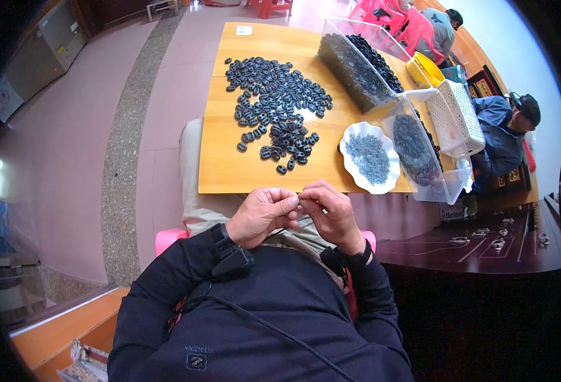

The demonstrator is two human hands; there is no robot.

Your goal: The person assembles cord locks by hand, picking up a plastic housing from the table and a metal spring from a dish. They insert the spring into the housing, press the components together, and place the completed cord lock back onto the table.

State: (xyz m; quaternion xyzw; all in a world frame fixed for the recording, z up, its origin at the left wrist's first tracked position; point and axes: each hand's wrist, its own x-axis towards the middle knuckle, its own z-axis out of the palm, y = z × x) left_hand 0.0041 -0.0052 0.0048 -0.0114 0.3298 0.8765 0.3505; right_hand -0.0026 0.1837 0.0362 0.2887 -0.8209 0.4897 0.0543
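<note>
My left hand and my right hand meet just off the table's near edge, above my lap. Both are closed in a pinch, with thumbs and fingertips together. Whatever lies between the fingertips is too small and too covered to name. Beyond them, a spread of small black oval pieces with two holes covers the left and middle of the wooden table. To the right of my hands, a white scalloped dish holds many small grey pieces, too fine to make out.
Two clear plastic bins with dark pieces line the table's right side. Past them are a white perforated basket and a yellow container. One person sits at the right, another farther back. Pink chairs stand behind.
</note>
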